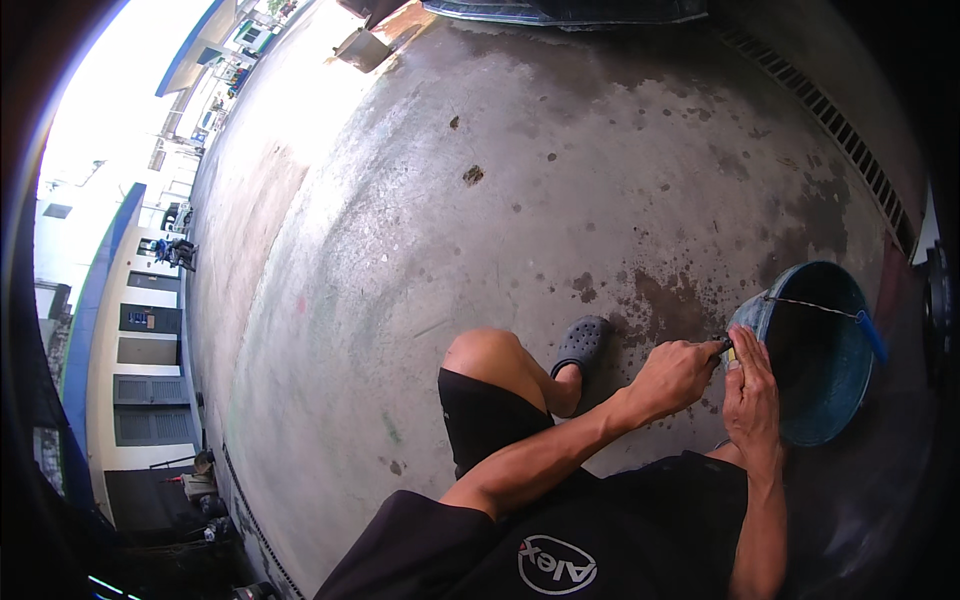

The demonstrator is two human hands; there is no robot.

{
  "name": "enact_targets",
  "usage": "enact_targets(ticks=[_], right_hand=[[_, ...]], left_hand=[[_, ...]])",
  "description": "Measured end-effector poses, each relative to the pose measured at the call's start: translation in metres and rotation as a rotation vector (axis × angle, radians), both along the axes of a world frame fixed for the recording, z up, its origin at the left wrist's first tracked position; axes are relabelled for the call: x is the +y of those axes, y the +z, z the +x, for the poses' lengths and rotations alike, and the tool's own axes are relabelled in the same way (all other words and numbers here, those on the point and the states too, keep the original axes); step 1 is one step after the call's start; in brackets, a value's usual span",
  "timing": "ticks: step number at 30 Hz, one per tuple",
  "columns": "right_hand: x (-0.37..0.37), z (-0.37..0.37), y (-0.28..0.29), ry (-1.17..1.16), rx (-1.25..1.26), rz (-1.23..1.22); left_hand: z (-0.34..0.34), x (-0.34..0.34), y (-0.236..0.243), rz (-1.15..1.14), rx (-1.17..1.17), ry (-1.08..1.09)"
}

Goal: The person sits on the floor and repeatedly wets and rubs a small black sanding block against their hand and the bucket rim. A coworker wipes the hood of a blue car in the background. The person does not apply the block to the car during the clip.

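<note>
Both of my hands meet in front of a blue-green bucket (838, 292) at the right. My left hand (678, 378) is closed in a fist around a small tool with a dark handle, whose dark end (724, 344) shows past the fingers. Beside it, my right hand (752, 395) has its fingers stretched out straight and close together, against a small yellowish part (731, 356) by the bucket's wall. I cannot make out the tool's exact kind, as my hands cover most of it. The bucket's mouth tilts toward me, and its inside is dark.
A thin wire bail with a blue grip (871, 337) hangs across the bucket's mouth. Wet patches (665, 300) mark the concrete floor. A slotted drain (840, 130) runs along the upper right. A grey container (362, 50) stands far off. My grey clog (584, 342) is near the bucket.
</note>
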State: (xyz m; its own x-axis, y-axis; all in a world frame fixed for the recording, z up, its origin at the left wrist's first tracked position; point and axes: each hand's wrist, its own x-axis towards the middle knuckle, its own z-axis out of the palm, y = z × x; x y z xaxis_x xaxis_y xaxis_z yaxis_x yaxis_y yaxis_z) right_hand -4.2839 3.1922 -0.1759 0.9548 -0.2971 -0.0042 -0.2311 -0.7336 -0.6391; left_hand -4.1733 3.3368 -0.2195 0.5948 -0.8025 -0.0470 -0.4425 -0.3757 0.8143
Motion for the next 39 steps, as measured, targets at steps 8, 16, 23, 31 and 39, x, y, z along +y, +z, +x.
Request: enact_targets(ticks=[8, 16, 23, 31, 39], right_hand=[[-0.001, 0.001, -0.002, 0.005, -0.001, -0.024], [0.004, -0.012, -0.048, -0.032, 0.141, 0.198], [0.001, -0.016, -0.062, -0.543, -0.160, 0.444], [0.029, 0.029, -0.010, -0.110, -0.205, 0.103], [0.042, 0.032, -0.009, -0.184, -0.098, 0.212]], left_hand=[[0.001, -0.005, 0.002, -0.037, -0.001, 0.032], [0.012, -0.008, 0.029, -0.182, 0.093, 0.053], [0.010, -0.004, 0.022, -0.228, 0.204, 0.182], [0.016, -0.007, 0.012, -0.179, 0.576, 0.138], [0.009, 0.000, 0.006, -0.195, 0.331, 0.153]])
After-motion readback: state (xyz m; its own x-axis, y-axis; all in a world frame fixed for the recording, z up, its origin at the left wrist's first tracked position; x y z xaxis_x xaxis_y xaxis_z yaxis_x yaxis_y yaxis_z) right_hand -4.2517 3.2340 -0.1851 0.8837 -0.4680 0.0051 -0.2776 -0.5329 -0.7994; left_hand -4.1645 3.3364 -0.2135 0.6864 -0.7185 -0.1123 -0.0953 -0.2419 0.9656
